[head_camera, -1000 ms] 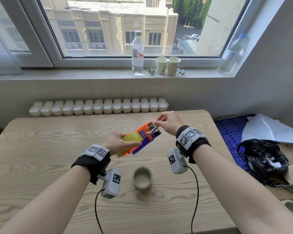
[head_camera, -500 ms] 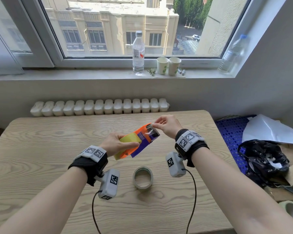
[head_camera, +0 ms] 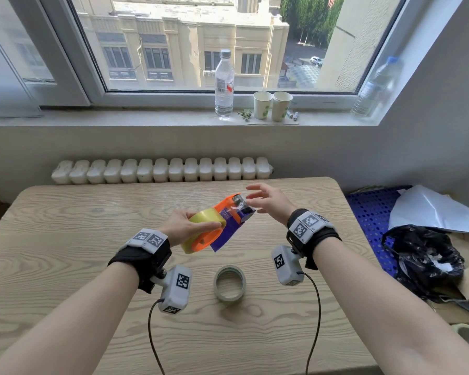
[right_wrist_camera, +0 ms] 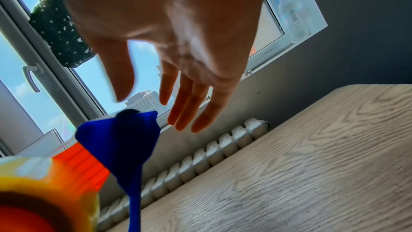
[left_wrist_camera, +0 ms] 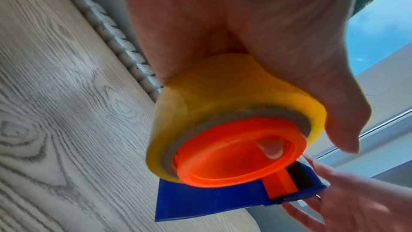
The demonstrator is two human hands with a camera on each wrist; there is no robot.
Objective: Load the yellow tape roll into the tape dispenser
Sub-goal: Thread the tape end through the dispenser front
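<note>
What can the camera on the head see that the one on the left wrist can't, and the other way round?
Only the head view shows the spare greyish tape ring lying on the table, and the clear plastic bottle and two paper cups on the sill. Only the left wrist view shows the orange plastic hub filling the roll's core. Both show the left hand gripping the yellow tape roll on the orange-and-blue tape dispenser, and the open right hand at its front end.

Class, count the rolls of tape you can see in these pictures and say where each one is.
2. The yellow tape roll sits on the tape dispenser, gripped by the left hand. The second roll lies on the table, nearer the person. None seems hidden.
</note>
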